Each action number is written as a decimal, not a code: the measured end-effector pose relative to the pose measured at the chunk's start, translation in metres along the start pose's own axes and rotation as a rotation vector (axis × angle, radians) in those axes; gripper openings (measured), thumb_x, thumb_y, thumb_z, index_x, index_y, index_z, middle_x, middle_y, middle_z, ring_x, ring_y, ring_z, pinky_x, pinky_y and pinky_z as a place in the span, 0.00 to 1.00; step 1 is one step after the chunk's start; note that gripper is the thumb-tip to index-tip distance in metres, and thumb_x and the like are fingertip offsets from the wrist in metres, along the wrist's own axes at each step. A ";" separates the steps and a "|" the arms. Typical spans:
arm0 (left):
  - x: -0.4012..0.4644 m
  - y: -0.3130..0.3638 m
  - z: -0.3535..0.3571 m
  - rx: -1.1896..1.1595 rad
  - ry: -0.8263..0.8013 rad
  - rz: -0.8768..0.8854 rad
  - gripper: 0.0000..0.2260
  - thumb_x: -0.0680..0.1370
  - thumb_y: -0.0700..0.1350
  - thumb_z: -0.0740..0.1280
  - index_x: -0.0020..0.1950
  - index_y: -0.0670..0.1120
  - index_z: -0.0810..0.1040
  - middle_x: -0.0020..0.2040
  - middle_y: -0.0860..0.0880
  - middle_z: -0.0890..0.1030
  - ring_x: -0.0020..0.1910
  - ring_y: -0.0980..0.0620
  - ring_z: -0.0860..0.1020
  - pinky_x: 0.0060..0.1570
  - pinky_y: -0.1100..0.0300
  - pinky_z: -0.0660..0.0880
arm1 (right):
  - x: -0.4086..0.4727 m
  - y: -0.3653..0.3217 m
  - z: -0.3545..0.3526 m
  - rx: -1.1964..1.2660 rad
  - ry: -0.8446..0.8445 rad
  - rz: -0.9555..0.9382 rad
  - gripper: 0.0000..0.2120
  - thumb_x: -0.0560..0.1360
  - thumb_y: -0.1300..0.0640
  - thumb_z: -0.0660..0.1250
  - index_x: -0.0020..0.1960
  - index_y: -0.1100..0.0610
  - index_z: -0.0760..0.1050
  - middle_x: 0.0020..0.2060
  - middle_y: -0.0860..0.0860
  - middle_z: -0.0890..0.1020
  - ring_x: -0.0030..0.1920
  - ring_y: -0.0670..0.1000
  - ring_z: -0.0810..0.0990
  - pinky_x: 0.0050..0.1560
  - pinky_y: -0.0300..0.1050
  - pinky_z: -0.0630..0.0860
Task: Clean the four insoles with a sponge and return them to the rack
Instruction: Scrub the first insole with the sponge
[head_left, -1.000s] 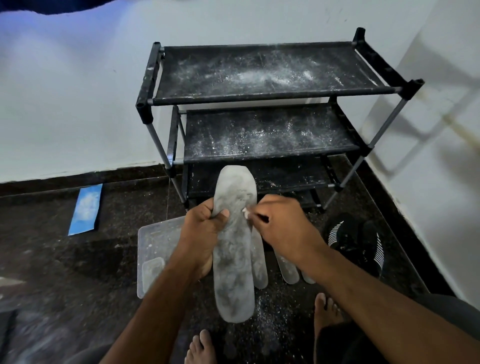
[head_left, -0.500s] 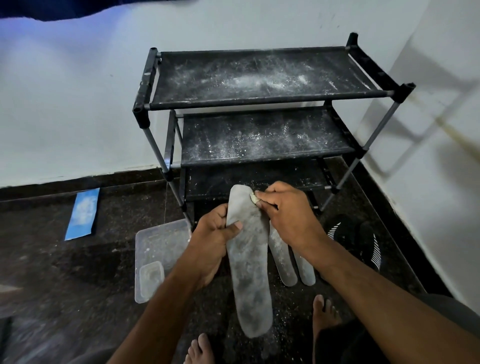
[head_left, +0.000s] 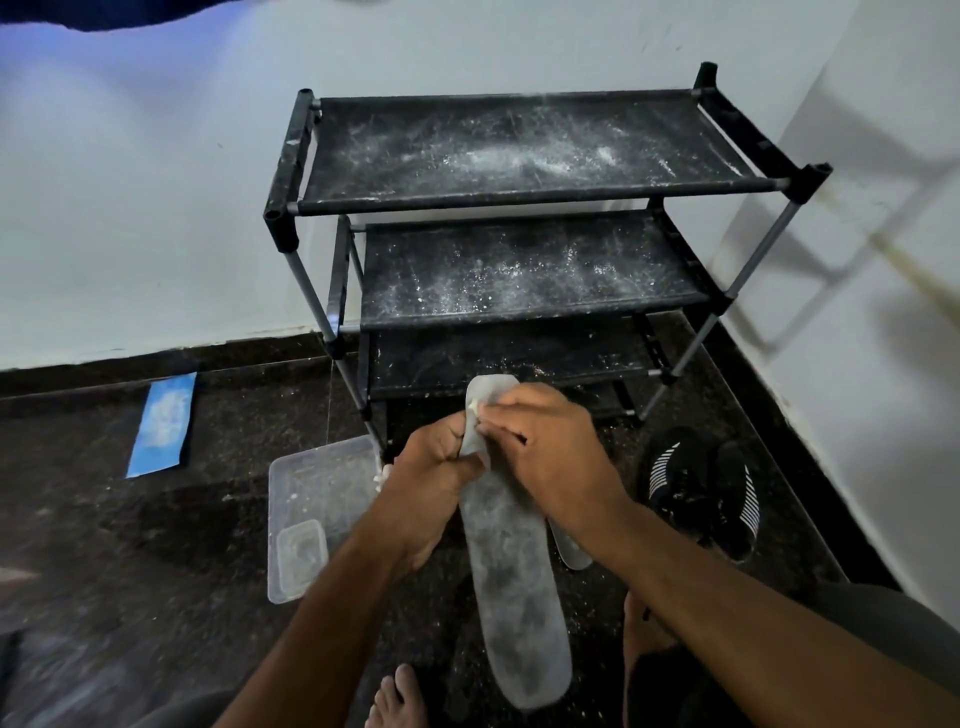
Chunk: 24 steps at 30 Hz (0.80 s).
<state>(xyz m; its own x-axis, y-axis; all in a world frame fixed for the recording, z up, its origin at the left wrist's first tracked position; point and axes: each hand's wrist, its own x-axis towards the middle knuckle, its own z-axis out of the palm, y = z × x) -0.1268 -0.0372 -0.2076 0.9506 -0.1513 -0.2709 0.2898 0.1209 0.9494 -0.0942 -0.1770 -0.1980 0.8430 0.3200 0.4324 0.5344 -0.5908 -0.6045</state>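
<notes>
A long grey dusty insole (head_left: 511, 587) hangs upright in front of me, low in the head view. My left hand (head_left: 434, 467) grips its left edge near the upper end. My right hand (head_left: 545, 447) pinches a small pale sponge (head_left: 474, 406) against the insole's upper part. Another insole (head_left: 571, 548) lies on the floor behind, mostly hidden by my right arm. The black three-shelf rack (head_left: 519, 197) stands behind the insole, its shelves speckled with white powder and bare of insoles.
A clear plastic tray (head_left: 311, 483) with a small tub (head_left: 301, 556) inside sits on the dark floor to the left. A blue packet (head_left: 163, 423) lies farther left. Black striped shoes (head_left: 701, 488) rest at the right near the wall. My bare feet (head_left: 395, 699) show below.
The insole has dropped lower and to the right in view. My right hand with the sponge has slid across to the insole's upper left edge, close to my left hand.
</notes>
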 end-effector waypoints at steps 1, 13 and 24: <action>0.000 0.000 0.000 0.003 0.005 0.001 0.11 0.81 0.29 0.62 0.57 0.37 0.81 0.54 0.34 0.84 0.57 0.32 0.82 0.58 0.38 0.80 | -0.002 -0.001 0.000 -0.027 -0.020 -0.063 0.03 0.70 0.67 0.72 0.43 0.64 0.83 0.38 0.54 0.81 0.42 0.47 0.76 0.45 0.39 0.74; -0.002 0.002 0.001 0.038 -0.068 0.019 0.14 0.82 0.30 0.62 0.63 0.40 0.81 0.57 0.37 0.84 0.59 0.37 0.83 0.61 0.38 0.79 | 0.013 0.018 -0.011 -0.094 -0.068 0.071 0.05 0.79 0.62 0.65 0.47 0.60 0.80 0.45 0.52 0.78 0.47 0.48 0.74 0.50 0.45 0.75; 0.000 0.001 0.001 0.013 -0.050 0.037 0.14 0.80 0.27 0.62 0.60 0.38 0.81 0.55 0.35 0.84 0.57 0.35 0.83 0.57 0.41 0.81 | 0.010 0.011 -0.006 -0.021 -0.048 0.074 0.04 0.75 0.62 0.69 0.45 0.60 0.82 0.42 0.53 0.81 0.46 0.51 0.77 0.50 0.49 0.76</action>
<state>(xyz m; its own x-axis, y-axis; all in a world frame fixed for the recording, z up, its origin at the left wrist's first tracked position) -0.1265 -0.0381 -0.2060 0.9539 -0.1958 -0.2276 0.2527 0.1145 0.9607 -0.0805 -0.1848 -0.1961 0.8824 0.3094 0.3545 0.4695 -0.6295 -0.6191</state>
